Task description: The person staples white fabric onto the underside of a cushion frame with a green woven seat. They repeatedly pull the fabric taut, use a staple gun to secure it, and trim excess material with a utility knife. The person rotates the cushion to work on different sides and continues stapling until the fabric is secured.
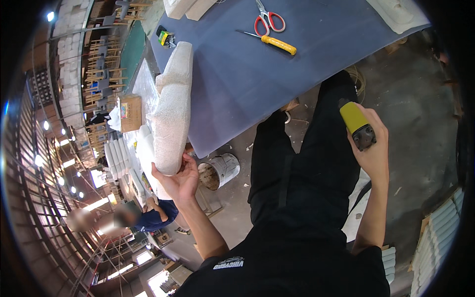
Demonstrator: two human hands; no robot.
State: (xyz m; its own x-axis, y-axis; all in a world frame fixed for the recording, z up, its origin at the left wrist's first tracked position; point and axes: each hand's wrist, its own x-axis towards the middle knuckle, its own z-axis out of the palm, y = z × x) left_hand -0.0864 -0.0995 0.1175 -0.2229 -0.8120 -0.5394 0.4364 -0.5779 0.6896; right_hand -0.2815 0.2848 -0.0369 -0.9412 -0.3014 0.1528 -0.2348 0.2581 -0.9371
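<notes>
My left hand point(179, 179) grips the near end of a long white fabric-covered cushion point(173, 106) that lies along the left edge of a blue-grey worktable point(257, 74). My right hand point(373, 148) is raised at the right beside my leg and holds a yellow-and-black power tool point(357, 124), its dark end pointing down toward me. I wear black trousers and a black shirt.
Red-handled scissors point(268, 21) and a yellow-handled screwdriver point(274, 42) lie on the table's far part. A small yellow-black tool point(166, 37) sits at its far left corner. A dirty white bucket point(218, 171) stands on the floor below. Another person in blue point(151, 218) works at the left, beside stacked white parts.
</notes>
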